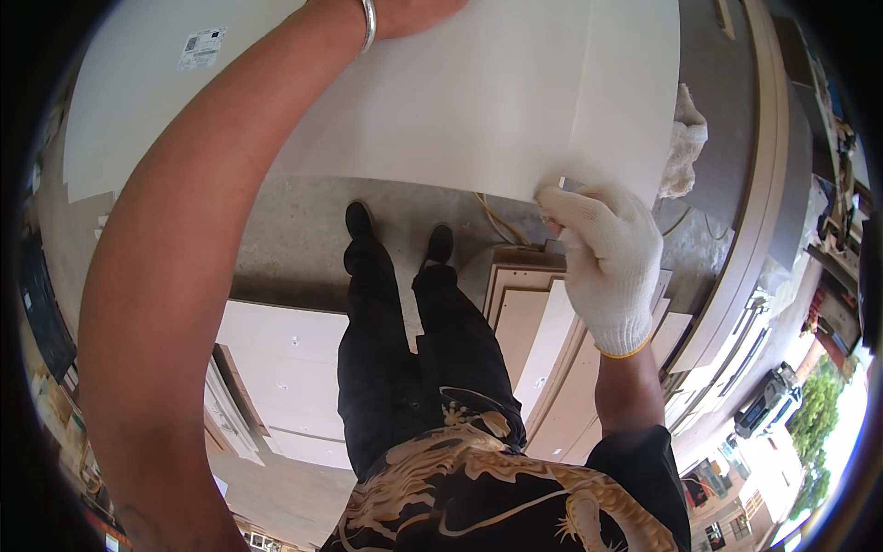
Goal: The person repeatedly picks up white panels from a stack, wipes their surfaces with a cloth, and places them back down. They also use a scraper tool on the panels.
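A large white sheet [441,120] spreads before me, with a printed label [201,48] near its far left corner. My bare left hand [414,13], a silver bracelet at the wrist, lies over the sheet at the upper rim of the picture, where its fingers are cut off. At the sheet's near right edge is my right hand [602,248], in a white knitted glove with a yellow cuff. Its fingers are closed in a pinch. A small shiny flat piece [568,184] shows at the fingertips; its kind is unclear. A faint line runs up the sheet above this hand.
Crumpled white cloth, perhaps a glove [685,147], lies right of the sheet on a grey surface [717,101]. Stacked boards [524,322] stand behind my right side, pale panels [285,368] behind my left. A yellowish cord [499,221] crosses the concrete floor [294,221].
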Motion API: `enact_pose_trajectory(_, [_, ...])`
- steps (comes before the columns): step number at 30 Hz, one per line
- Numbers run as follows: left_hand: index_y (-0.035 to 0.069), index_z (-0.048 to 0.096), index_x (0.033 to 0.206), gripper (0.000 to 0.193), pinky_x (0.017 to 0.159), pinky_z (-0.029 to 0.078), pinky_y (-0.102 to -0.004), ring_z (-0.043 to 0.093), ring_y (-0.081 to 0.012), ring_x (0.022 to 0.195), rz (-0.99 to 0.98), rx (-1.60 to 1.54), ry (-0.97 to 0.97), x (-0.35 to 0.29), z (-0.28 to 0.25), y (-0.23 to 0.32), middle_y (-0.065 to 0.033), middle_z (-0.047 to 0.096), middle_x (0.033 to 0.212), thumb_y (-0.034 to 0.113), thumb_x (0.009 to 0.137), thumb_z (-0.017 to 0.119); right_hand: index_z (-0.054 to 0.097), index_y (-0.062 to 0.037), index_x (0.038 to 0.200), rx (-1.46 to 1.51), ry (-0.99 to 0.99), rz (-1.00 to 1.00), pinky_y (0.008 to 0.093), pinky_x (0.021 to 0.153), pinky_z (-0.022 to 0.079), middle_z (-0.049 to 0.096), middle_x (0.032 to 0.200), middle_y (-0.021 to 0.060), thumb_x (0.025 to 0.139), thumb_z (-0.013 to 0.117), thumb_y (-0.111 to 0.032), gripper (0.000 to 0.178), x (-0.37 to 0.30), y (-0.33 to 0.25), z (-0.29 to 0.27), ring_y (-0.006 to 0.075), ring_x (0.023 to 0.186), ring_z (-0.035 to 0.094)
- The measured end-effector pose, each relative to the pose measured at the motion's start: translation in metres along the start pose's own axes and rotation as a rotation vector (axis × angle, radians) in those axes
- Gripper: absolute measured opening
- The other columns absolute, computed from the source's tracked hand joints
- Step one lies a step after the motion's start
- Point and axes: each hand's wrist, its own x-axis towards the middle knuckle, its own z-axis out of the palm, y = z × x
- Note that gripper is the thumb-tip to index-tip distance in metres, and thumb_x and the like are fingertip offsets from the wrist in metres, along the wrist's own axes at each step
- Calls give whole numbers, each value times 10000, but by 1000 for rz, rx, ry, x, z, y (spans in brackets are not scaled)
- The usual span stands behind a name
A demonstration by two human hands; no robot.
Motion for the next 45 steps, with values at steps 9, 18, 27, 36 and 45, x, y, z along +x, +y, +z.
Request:
enact_pose_trajectory(9, [83, 610, 1406, 457, 1221, 296, -470, 424, -371, 1442, -2, 43, -10, 0, -1, 2, -168, 511, 1535, 168, 980, 470, 730, -98, 1009, 181, 88, 130, 353, 695, 525, 678, 823, 46, 713, 655, 96, 362, -11, 10, -4, 258, 761, 664])
enact_pose_trajectory(18, [82, 622, 1394, 454, 1219, 298, -468, 436, -372, 1432, 4, 29, 11, 1, 0, 1, -169, 534, 1513, 174, 973, 479, 718, -136, 971, 61, 70, 8, 388, 685, 515, 669, 829, 51, 662, 666, 63, 371, -2, 8, 2, 297, 769, 656])
enact_pose_trajectory(27, [90, 624, 1393, 459, 1224, 291, -471, 426, -376, 1439, -14, 2, -17, 3, -2, 2, -170, 525, 1521, 172, 966, 476, 728, -64, 1015, -13, -58, 8, 339, 718, 530, 683, 862, 70, 740, 631, 134, 353, 5, -4, -10, 240, 763, 671])
enact_pose_trajectory(36, [98, 634, 1382, 454, 1221, 292, -481, 429, -375, 1438, -26, 1, 2, 1, -3, 3, -165, 530, 1516, 169, 956, 495, 729, -55, 1025, 66, 6, 95, 327, 743, 545, 719, 876, 64, 769, 611, 142, 344, -3, 2, -9, 221, 781, 681])
enact_pose_trajectory(45, [100, 626, 1385, 457, 1218, 297, -486, 428, -371, 1439, -26, 2, -4, 1, -1, 3, -161, 528, 1517, 176, 956, 490, 722, -98, 1013, -203, -133, -23, 354, 738, 530, 700, 849, 53, 759, 652, 80, 318, 9, -11, -10, 243, 783, 673])
